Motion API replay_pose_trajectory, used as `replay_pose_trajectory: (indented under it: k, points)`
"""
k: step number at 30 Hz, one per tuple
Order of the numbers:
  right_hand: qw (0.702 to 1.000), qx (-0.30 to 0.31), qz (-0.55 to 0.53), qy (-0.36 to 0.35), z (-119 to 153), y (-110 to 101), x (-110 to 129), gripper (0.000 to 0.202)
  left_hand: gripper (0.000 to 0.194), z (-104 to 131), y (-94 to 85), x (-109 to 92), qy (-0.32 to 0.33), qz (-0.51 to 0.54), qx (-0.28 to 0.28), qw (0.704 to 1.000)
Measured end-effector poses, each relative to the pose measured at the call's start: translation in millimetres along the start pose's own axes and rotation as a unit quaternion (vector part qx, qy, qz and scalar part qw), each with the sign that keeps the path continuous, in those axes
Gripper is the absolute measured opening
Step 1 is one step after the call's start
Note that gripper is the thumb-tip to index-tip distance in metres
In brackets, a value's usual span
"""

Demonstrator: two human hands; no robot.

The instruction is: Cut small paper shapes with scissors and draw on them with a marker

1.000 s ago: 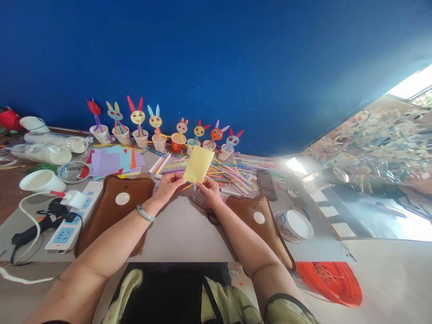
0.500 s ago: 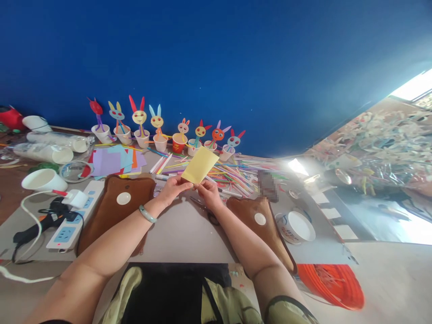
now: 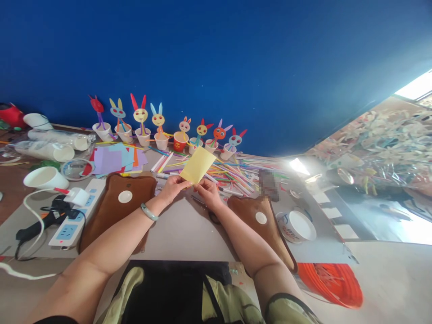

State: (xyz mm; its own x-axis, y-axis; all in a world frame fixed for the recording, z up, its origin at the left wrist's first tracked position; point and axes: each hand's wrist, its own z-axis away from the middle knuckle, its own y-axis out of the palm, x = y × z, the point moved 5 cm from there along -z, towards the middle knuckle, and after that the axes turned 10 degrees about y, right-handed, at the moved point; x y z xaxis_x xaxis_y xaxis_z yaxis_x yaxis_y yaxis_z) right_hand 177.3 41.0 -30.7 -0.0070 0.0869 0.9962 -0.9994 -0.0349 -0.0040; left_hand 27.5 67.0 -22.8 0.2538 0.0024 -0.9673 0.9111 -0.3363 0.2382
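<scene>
Two hands — left [image 3: 174,187] and right [image 3: 206,191] — pinch yellow paper [image 3: 198,165] along its near edge.

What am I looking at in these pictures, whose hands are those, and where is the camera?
No robot here: these are a person's bare left hand and right hand, seen by one camera worn on the head. Both hold a yellow paper by its lower end, above a grey table. Beyond them, coloured sticks lie scattered, and eared figures stand in cups near a blue wall. Coloured sheets lie to the left. Nearer are two brown pads, with a power strip at their left.
</scene>
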Motion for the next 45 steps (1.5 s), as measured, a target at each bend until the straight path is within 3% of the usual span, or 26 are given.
replay_pose_trajectory:
  k: [5, 9, 11, 13, 15, 18, 20, 22, 24, 30, 35, 39, 42, 45]
  points:
    - [0.999, 0.006, 0.026, 0.031, -1, 1, -3, 0.042, 0.032, -5, -1.8, 15, -0.029, 0.074, -0.015, 0.997]
    - [0.996, -0.015, 0.068, 0.055, -3, -3, 6, 0.042, 0.033, -7, -12.2, 16, -0.053, 0.091, -0.067, 0.992]
    - [0.988, -0.024, 0.138, 0.059, 0, -6, 18, 0.039, 0.032, -6, -16.5, 11, -0.049, 0.094, -0.087, 0.991]
    - [0.963, -0.01, 0.266, 0.05, 8, -8, 34, 0.031, 0.031, -5, -17.1, 4, -0.033, 0.104, -0.083, 0.991]
    - [0.902, 0.013, 0.429, 0.036, 21, -8, 51, 0.018, 0.029, -4, -15.1, -2, -0.016, 0.108, -0.064, 0.992]
    - [0.759, 0.036, 0.646, 0.074, 46, -13, 64, 0.014, 0.028, -4, -13.6, -9, 0.01, 0.1, -0.05, 0.994]
    - [0.678, 0.048, 0.725, 0.111, 62, -18, 63, 0.018, 0.027, -6, -14.4, -10, 0.016, 0.095, -0.056, 0.994]
    - [0.627, 0.056, 0.764, 0.142, 76, -24, 56, 0.021, 0.025, -7, -15.7, -9, 0.011, 0.085, -0.062, 0.994]
    - [0.606, 0.047, 0.776, 0.169, 86, -30, 45, 0.024, 0.024, -9, -17.6, -8, 0.016, 0.055, -0.069, 0.996]
    - [0.637, 0.003, 0.749, 0.182, 99, -41, 24, 0.022, 0.015, -7, -22.4, -15, 0.118, -0.14, -0.077, 0.98]
    - [0.675, -0.015, 0.716, 0.176, 100, -45, 23, 0.019, 0.014, -2, -18.3, -22, 0.221, -0.312, -0.051, 0.923]
    - [0.688, -0.021, 0.707, 0.163, 100, -43, 21, 0.017, 0.011, 4, -12.4, -27, 0.269, -0.386, -0.037, 0.882]
    - [0.693, -0.034, 0.701, 0.163, 100, -42, 20, 0.019, 0.009, 5, -10.7, -28, 0.266, -0.384, -0.04, 0.883]
    - [0.705, -0.042, 0.687, 0.172, 101, -43, 19, 0.021, 0.008, 4, -12.3, -27, 0.239, -0.313, -0.055, 0.917]
